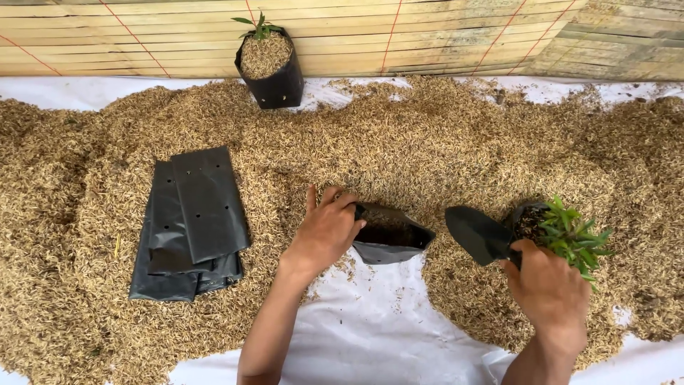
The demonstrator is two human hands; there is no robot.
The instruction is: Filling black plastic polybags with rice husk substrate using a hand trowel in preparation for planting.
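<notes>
Potting station on a white sheet [385, 335] spread with rice husk [442, 142].

Left hand [326, 232]: fingers grasping the rim of a small black grow bag [390, 242], holding its mouth open and tipped toward the right; dark fill shows inside. Right hand [548, 289]: fingers clenched round the handle of a black trowel [479, 234], blade pointing at the bag's mouth, just short of it. Beside that hand, a seedling [573, 235] with its dark root ball. Stack of flat empty bags [191, 224] at left. One filled bag with a sprout [269, 63] stands against the bamboo screen [427, 36].
</notes>
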